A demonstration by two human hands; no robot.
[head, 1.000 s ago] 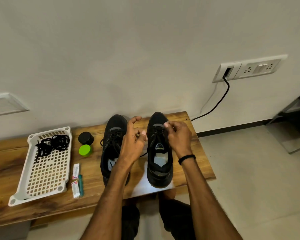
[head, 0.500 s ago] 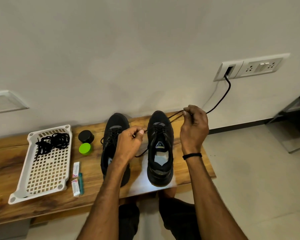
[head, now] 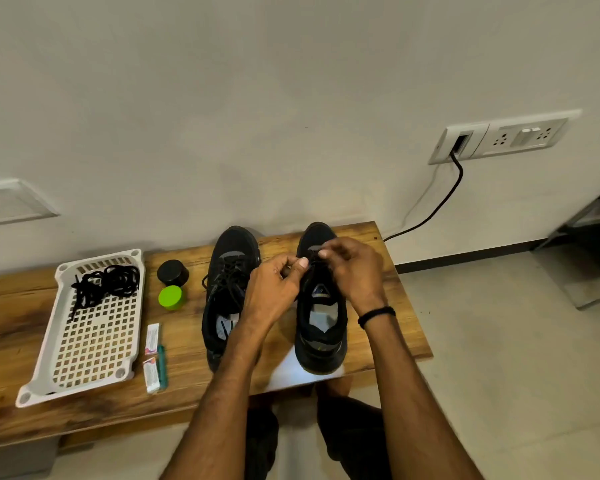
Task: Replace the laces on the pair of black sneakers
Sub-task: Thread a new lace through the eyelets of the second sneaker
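Centre frame, with left hand [head: 274,287] and right hand [head: 355,271] both pinching the thin black lace [head: 313,268] of the black mesh sneaker [head: 321,329], draw both ends evenly without twisting

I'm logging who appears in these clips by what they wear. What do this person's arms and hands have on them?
Both arms are bare as far as the picture shows: no sleeves and no gloves. The right hand has a thin black band round its wrist. The left hand and its wrist carry nothing. I can make out no ring or watch.
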